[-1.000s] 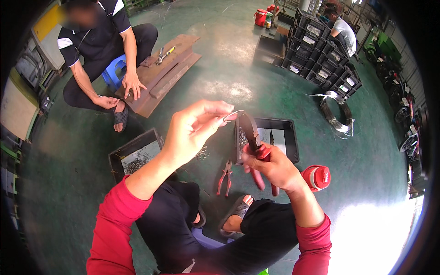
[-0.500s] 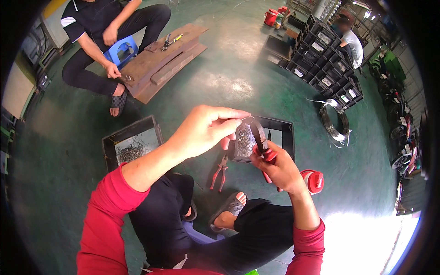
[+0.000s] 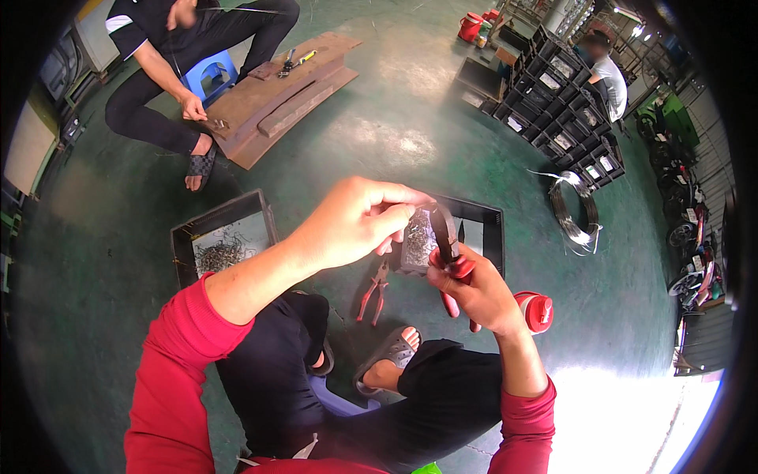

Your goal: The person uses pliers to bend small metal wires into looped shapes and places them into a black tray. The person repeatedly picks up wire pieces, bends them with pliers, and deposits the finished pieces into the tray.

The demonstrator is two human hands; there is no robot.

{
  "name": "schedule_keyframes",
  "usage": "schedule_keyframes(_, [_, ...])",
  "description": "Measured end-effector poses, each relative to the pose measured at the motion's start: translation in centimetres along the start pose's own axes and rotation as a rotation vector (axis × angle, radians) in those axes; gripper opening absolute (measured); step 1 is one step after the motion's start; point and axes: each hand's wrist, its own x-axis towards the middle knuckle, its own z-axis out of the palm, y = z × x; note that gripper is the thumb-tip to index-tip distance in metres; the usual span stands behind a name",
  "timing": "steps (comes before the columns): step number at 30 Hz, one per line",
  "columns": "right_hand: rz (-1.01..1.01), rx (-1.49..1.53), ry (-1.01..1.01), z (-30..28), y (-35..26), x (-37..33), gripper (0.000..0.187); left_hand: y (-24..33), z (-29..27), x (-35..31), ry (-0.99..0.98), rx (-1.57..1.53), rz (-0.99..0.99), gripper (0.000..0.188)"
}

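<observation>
My left hand (image 3: 355, 223) is closed in a pinch, with a short thin wire (image 3: 424, 205) at its fingertips. The wire reaches the jaws of red-handled pliers (image 3: 447, 237). My right hand (image 3: 483, 294) grips those pliers by the handles, jaws pointing up and away. Beneath the pliers, a small box of metal bits (image 3: 417, 246) sits in a black crate (image 3: 500, 245). A second pair of red-handled pliers (image 3: 373, 292) lies on the floor between my feet and the crates.
At left stands another black crate (image 3: 180, 251) with bent wire pieces (image 3: 223, 253). A red-lidded container (image 3: 537, 313) is beside my right wrist. A wire coil (image 3: 575, 212) and stacked black crates (image 3: 553, 99) are farther right. A seated co-worker (image 3: 158, 71) works at a rusty metal beam (image 3: 276, 107).
My hands stay nearly in place, pliers against the wire; the wire loop seen earlier shows less now. The co-worker's one hand has risen, with a long wire beside it.
</observation>
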Motion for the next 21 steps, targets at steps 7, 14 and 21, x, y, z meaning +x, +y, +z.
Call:
schedule_keyframes(7, [-0.068,-0.018,0.052,0.3,0.3,0.2,0.025,-0.2,0.3,-0.1,-0.049,0.023,-0.036,0.030])
schedule_keyframes(14, [-0.202,-0.111,0.165,0.6,1.2,0.7,0.025,0.1,1.5,-1.0,-0.018,0.109,0.061,0.032])
schedule_keyframes(21, [-0.243,-0.136,0.234,0.9,1.4,0.9,0.024,0.3,2.4,-1.4,0.093,0.256,0.179,0.031])
